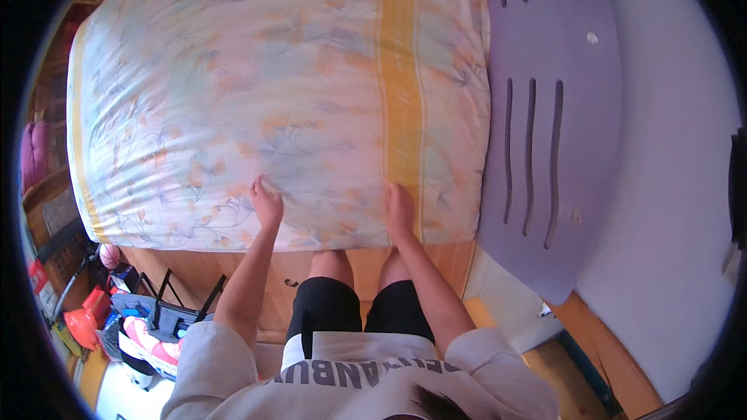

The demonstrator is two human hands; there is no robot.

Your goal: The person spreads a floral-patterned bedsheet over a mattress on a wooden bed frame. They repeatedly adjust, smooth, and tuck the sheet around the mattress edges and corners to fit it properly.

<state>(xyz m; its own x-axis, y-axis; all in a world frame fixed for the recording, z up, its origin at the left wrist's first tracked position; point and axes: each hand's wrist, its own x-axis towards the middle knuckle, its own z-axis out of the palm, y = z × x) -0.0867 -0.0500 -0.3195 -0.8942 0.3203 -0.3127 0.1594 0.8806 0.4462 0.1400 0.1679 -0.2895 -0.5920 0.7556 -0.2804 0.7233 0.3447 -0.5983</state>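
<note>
A mattress under a pale floral cover (280, 81) lies before me, with a yellow-orange stripe (401, 81) across its right part. My left hand (268, 205) is over the cover near its front edge, fingers curled and thumb close to them. My right hand (400, 210) is farther right, beside the stripe, also with bent fingers. Whether either hand pinches the fabric cannot be made out. Wrinkles fan over the cover's left side, while the part around the stripe looks smoother.
A purple slotted headboard (531, 151) borders the mattress on the right, against a pale wall (659, 175). Wooden bed-side panels (362, 256) meet my legs. At lower left are a grey bag (169, 312), a red-orange plastic bag (81, 328) and a pink ball (110, 256).
</note>
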